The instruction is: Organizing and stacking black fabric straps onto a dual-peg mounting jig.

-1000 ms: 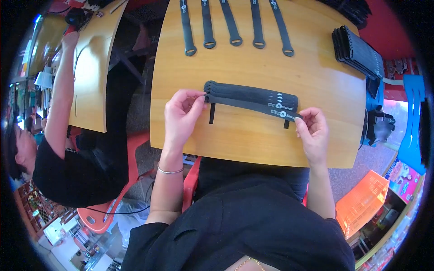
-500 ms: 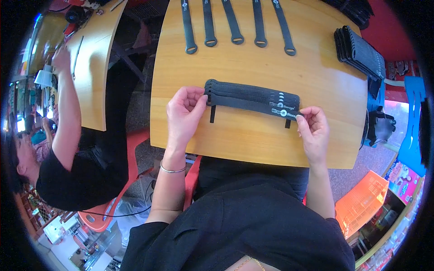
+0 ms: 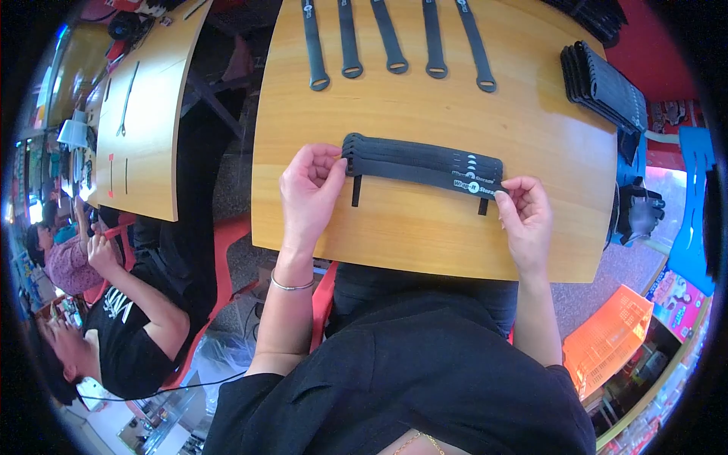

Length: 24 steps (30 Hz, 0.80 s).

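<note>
A fanned stack of dark grey hook-and-loop straps [image 3: 409,152] lies crosswise on the table before me, each strap overlapping the one behind it. Their holed ends point left and pale printed marks sit near the right ends. The front strap [image 3: 413,176] is pinched at its left end by my left hand [image 3: 311,186], thumb against fingers. At its right end my right hand [image 3: 525,216] pinches it the same way. Two narrow black strips [image 3: 356,192] stick out from under the stack toward me, one near each end.
Several single straps [image 3: 434,45] lie spaced in a row along the far side of the wooden table [image 3: 425,243]. A bundle of straps [image 3: 607,87] rests at the far right. An orange basket [image 3: 607,341] stands right. A co-worker [image 3: 133,326] sits left beside another table [image 3: 152,136].
The co-worker on the left has leaned back from their table and drawn their arm in. My hands and the front strap have shifted very slightly left, with both grips unchanged.
</note>
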Tool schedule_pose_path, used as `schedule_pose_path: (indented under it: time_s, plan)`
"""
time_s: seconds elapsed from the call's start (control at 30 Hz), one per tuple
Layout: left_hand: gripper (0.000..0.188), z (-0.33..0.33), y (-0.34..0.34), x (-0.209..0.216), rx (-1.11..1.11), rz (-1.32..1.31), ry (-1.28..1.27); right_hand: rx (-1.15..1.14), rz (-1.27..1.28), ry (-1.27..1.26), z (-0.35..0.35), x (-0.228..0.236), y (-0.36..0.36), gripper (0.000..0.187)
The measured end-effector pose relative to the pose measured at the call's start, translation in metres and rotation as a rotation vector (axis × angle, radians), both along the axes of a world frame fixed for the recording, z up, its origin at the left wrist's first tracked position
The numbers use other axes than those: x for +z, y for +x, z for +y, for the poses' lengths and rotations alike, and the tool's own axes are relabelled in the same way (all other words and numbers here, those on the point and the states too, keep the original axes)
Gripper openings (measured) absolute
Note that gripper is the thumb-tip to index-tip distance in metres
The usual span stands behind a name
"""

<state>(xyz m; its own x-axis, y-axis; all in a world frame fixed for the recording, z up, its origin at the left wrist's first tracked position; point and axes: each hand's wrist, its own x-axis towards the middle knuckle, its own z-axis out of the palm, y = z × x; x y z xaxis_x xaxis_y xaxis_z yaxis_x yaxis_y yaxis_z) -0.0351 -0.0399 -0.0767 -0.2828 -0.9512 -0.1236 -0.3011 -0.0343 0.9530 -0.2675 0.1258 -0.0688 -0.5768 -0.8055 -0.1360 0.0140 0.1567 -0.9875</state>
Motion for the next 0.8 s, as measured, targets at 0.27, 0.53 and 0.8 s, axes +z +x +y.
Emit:
schedule_pose_path:
  time_s: [0.27, 0.53, 0.8]
  plan:
    - [0.011, 0.0, -0.0002, -0.0004, 0.002, -0.023, -0.011, -0.009, -0.035, 0.024, 0.0006, 0.0006, 0.0001, 0.016]
    - [0.012, 0.0009, -0.0029, 0.0016, 0.014, -0.053, -0.011, -0.029, -0.024, 0.035, 0.0003, -0.0016, 0.0001, 0.018]
    - [0.013, 0.0001, -0.0011, -0.0054, -0.006, -0.029, -0.033, -0.061, 0.036, 0.104, -0.0038, -0.003, 0.001, 0.02]
